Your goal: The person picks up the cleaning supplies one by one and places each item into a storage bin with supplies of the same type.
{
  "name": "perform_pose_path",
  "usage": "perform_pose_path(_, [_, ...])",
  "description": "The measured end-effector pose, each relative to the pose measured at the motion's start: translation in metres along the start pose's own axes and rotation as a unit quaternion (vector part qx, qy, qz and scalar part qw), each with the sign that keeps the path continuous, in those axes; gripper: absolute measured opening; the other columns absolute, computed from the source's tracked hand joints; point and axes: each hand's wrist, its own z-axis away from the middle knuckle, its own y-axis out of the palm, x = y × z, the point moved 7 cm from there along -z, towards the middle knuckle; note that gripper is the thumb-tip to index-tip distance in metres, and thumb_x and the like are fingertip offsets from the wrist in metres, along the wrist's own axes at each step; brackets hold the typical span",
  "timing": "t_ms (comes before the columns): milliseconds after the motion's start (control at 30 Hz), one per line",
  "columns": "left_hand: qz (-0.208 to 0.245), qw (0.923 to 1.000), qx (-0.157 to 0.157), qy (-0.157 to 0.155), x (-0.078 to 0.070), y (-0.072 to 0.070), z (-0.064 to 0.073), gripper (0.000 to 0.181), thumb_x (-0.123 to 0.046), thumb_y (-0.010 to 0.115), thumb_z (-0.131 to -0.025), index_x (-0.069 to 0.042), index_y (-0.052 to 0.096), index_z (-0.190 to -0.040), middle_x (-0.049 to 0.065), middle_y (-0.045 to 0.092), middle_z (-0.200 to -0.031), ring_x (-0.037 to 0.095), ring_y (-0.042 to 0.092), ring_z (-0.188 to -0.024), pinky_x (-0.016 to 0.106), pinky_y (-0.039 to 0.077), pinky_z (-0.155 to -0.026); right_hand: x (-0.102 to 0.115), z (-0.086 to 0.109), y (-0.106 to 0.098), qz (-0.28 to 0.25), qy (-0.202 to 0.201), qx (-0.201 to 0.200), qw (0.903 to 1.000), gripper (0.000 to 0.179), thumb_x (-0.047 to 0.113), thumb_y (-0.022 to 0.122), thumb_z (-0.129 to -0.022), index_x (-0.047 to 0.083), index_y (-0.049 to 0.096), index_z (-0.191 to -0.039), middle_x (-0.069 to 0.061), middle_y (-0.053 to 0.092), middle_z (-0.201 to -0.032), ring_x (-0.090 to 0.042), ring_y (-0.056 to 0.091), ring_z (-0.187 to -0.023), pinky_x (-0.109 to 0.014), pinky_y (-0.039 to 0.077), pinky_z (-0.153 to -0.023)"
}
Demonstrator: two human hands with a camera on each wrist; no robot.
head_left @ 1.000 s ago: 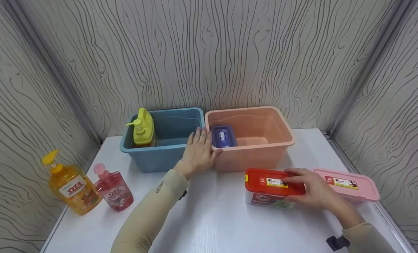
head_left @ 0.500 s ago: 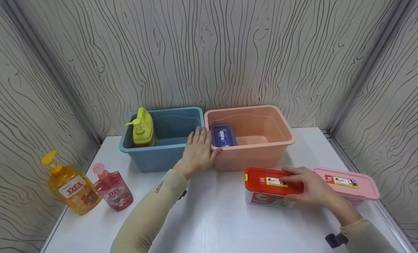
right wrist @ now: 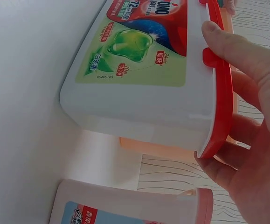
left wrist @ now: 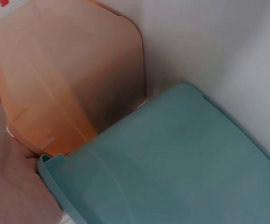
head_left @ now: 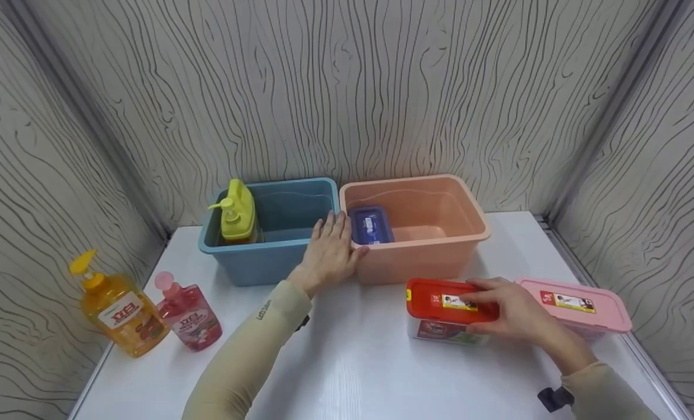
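My left hand lies with straight fingers over the adjoining rims of a blue bin and a peach bin. In the left wrist view only part of that hand shows at the bins' edges. A white laundry pod box with a red lid stands on the table in front of the peach bin. My right hand grips it across the lid from the right. In the right wrist view the thumb presses the lid's labelled side, and the fingers curl over the opposite side.
A pink-lidded box stands right of my right hand. The blue bin holds a yellow pump bottle; the peach bin holds a dark blue box. Orange and pink pump bottles stand at left. Patterned walls enclose the table.
My right hand has shifted slightly left across the red lid. The left hand has stayed in place on the rims, and the boxes and bottles stand where they were.
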Motion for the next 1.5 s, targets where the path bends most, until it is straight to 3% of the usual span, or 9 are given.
perform_pose_path(233, [0.003,1.0000,0.006,0.005,-0.001,0.000,0.001,0.095,-0.069,0.028,-0.116,0.002,0.021,-0.177,0.019,0.018,-0.189,0.040,0.016,-0.178,0.060,0.015,-0.146,0.002,-0.003,0.003,0.004,-0.009,-0.001,1.0000,0.062,0.049,0.099,-0.083,0.031,0.081,-0.139,-0.012,0.069,-0.160,-0.038,0.066,-0.137,-0.068,0.061,-0.110])
perform_pose_path(500, [0.004,1.0000,0.006,0.003,-0.003,0.002,0.000,0.094,-0.069,0.028,-0.116,0.001,0.020,-0.178,0.019,0.018,-0.190,0.039,0.016,-0.179,0.058,0.015,-0.146,0.002,-0.002,0.003,-0.001,-0.051,-0.019,0.9985,0.058,0.049,0.098,-0.085,0.029,0.083,-0.137,-0.011,0.073,-0.155,-0.036,0.070,-0.132,-0.063,0.066,-0.103])
perform_pose_path(733, [0.003,1.0000,0.001,0.002,-0.004,-0.001,0.000,0.094,-0.070,0.027,-0.115,0.000,0.018,-0.179,0.017,0.017,-0.190,0.039,0.016,-0.179,0.058,0.015,-0.146,0.000,0.000,0.003,-0.014,-0.050,-0.029,0.9982,0.055,0.047,0.098,-0.085,0.029,0.084,-0.135,-0.011,0.073,-0.155,-0.037,0.071,-0.134,-0.064,0.065,-0.105])
perform_pose_path(1000, [-0.003,1.0000,0.001,0.006,-0.004,0.000,-0.001,0.095,-0.070,0.026,-0.115,0.001,0.020,-0.178,0.019,0.019,-0.189,0.040,0.018,-0.178,0.059,0.017,-0.146,0.002,0.002,0.001,-0.018,-0.032,-0.009,0.9993,0.057,0.048,0.098,-0.085,0.030,0.083,-0.137,-0.014,0.069,-0.160,-0.045,0.067,-0.141,-0.071,0.061,-0.110])
perform_pose_path(1500, [-0.001,1.0000,-0.002,0.004,-0.001,0.000,-0.001,0.095,-0.069,0.025,-0.115,0.002,0.023,-0.177,0.021,0.021,-0.188,0.041,0.019,-0.178,0.060,0.016,-0.146,0.008,0.006,-0.007,0.004,-0.038,-0.021,0.9990,0.062,0.049,0.099,-0.082,0.024,0.083,-0.136,-0.013,0.070,-0.158,-0.044,0.069,-0.140,-0.069,0.061,-0.109])
